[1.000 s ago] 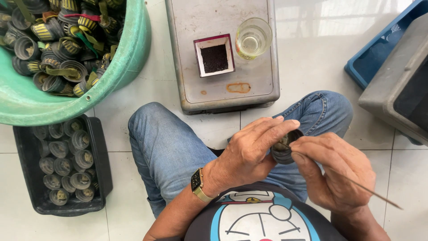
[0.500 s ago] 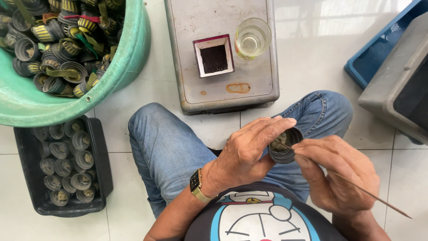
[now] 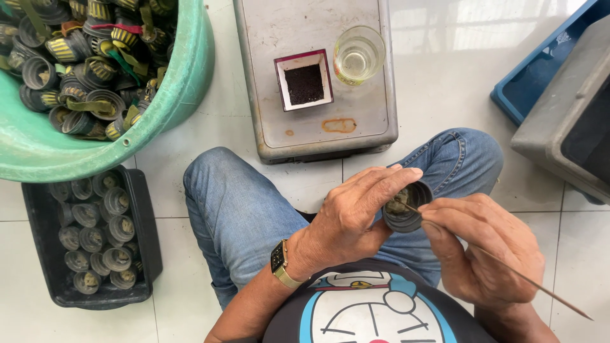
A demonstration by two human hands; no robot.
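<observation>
No packages, labels, signs, screens visible.

one green basin (image 3: 184, 82), one black tray (image 3: 143, 235), one glass (image 3: 359, 56), one stick (image 3: 508, 270)

Stick (image 3: 508, 270) tip now inside cup (image 3: 406, 206) — right hand (image 3: 486, 251) shifted slightly closer.

Pale glossy floor tiles (image 3: 445, 95) with thin grout lines reflect bright light at upper right. A grey metal box (image 3: 273, 127) stands on the floor at top centre as landmark. Left of it sits a green plastic basin (image 3: 184, 89); below the basin, a black tray (image 3: 143, 254). Right of the box are a blue bin (image 3: 527, 89) and a grey crate (image 3: 559, 133).
</observation>
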